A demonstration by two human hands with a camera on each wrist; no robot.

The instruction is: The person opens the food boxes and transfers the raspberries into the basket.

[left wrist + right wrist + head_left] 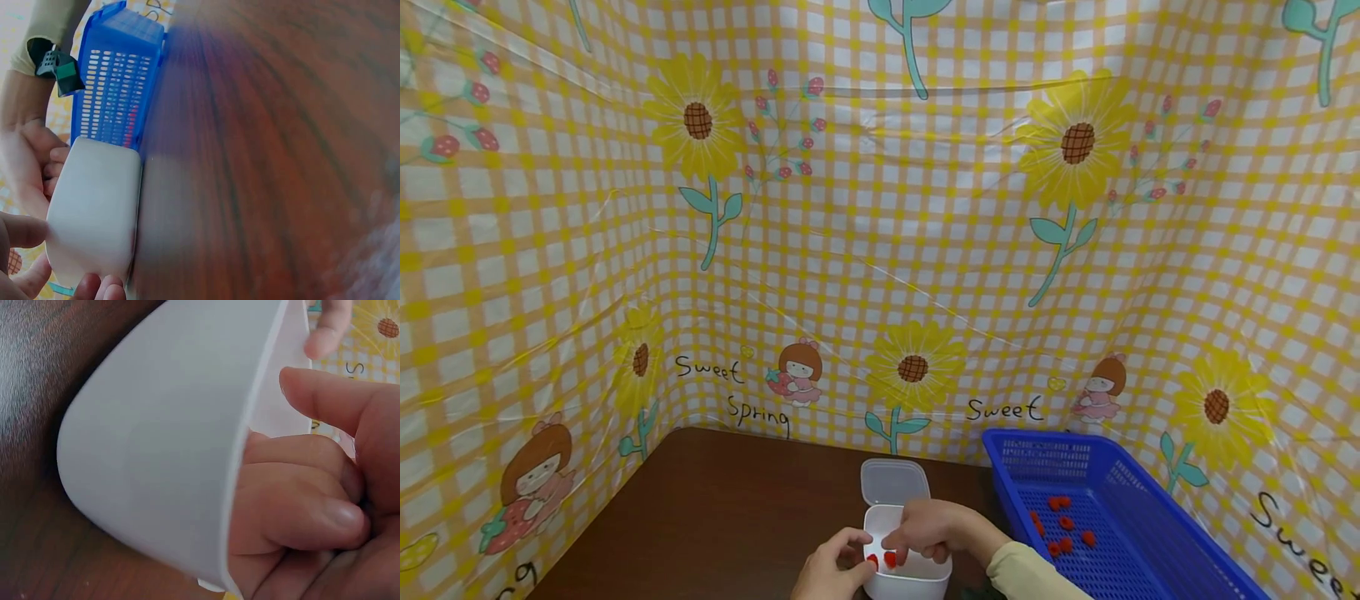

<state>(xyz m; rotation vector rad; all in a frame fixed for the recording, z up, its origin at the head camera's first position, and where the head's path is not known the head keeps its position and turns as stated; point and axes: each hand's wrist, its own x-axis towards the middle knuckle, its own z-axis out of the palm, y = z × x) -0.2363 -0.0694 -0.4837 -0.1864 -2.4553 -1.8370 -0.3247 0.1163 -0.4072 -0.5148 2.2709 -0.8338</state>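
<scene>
A white plastic box (pixel 906 588) with its clear lid (pixel 895 482) tipped back stands on the table's front part. My left hand (pixel 837 565) holds the box at its left side; in the left wrist view its fingers (pixel 25 231) lie around the wall. One red raspberry (pixel 872 562) is by that thumb, another raspberry (pixel 891 560) at my right fingertips. My right hand (pixel 928 529) reaches into the box. The right wrist view shows several right fingers (pixel 294 494) curled behind the box wall (pixel 156 437); the fingertips' contact with the raspberry is hidden.
A blue perforated basket (pixel 1120 517) stands to the right, with several raspberries (pixel 1066 523) lying in it. The dark brown table (pixel 737 508) meets a checked, flower-printed cloth (pixel 880 250) hung at the back and sides.
</scene>
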